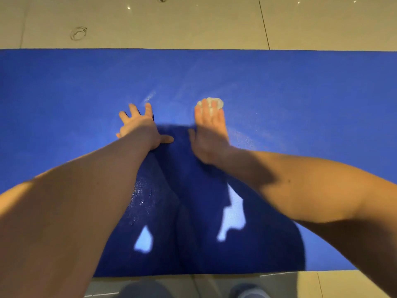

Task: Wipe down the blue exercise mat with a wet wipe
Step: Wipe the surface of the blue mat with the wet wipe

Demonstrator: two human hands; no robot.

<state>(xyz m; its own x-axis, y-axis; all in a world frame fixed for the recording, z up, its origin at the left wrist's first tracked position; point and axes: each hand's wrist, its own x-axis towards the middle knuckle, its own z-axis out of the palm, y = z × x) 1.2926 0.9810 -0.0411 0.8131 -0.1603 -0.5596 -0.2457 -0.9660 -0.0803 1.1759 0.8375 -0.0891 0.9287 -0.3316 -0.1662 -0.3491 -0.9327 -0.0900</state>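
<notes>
Blue textured exercise mat (300,93) spans my view, lying flat. I see left hand (139,127) splayed flat on it; right hand (209,136), fingers straight, presses crumpled white wet wipe (216,102) onto mat. Beige tiled floor (193,22) beyond far edge.

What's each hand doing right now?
Left hand: open, fingers spread flat on the blue exercise mat.
Right hand: open, straight fingers pressing the crumpled white wet wipe.

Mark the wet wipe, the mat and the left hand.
wet wipe (218,103): head view, exposed right edge of the white wad.
mat (300,93): head view, bare blue surface right of the wipe.
left hand (137,124): head view, back of the hand, spread on the mat.
</notes>
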